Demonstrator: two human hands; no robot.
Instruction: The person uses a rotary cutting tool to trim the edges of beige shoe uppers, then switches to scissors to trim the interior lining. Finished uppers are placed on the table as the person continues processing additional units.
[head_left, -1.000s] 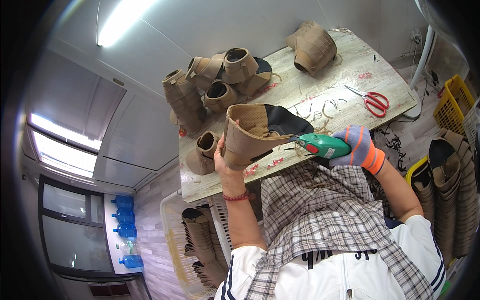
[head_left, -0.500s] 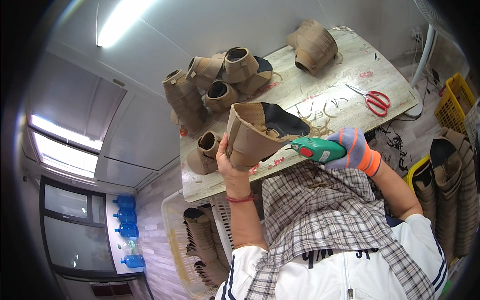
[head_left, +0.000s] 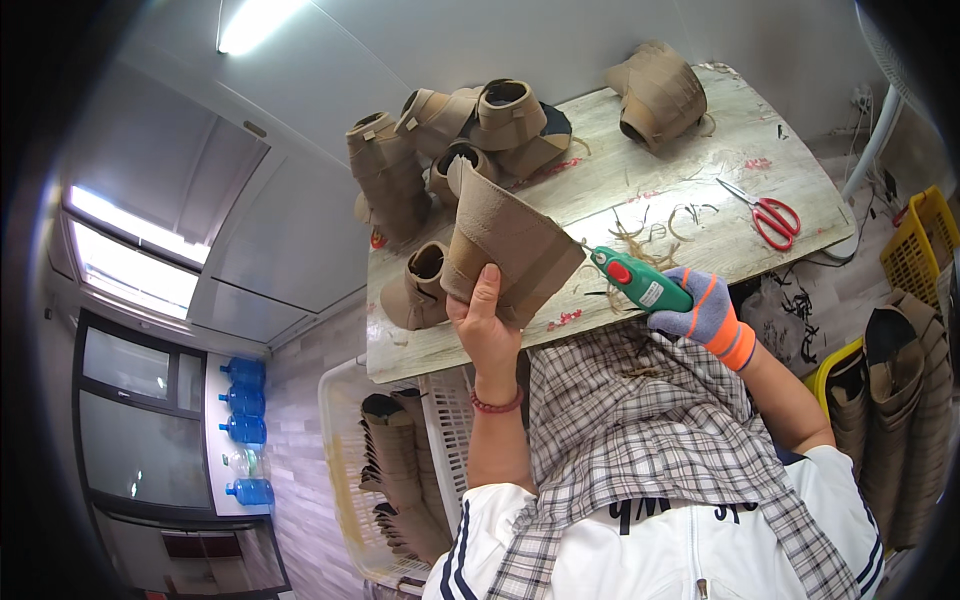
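Observation:
My bare left hand (head_left: 488,335) grips a tan boot upper (head_left: 515,245) above the table's near edge, thumb on its outer face. The piece is tilted, and its inside is turned out of sight. In my right hand (head_left: 700,315), in a grey and orange glove, is a green handheld power cutter (head_left: 642,280) with a red button. The tool's tip is at the right edge of the upper, touching or very close to it. Cut strips and scraps (head_left: 640,240) lie on the table just beyond the cutter.
On the worn wooden table (head_left: 600,190) stand stacked tan uppers (head_left: 385,175) at the left, another bundle (head_left: 660,95) at the back, and red-handled scissors (head_left: 772,222) at the right. A white basket (head_left: 345,450) and a yellow crate (head_left: 915,245) flank the table. More uppers (head_left: 890,380) sit at right.
My left hand has turned the upper so its outer face shows and its dark lining is hidden. The cutter now angles upward toward the piece's right edge. The view has shifted slightly.

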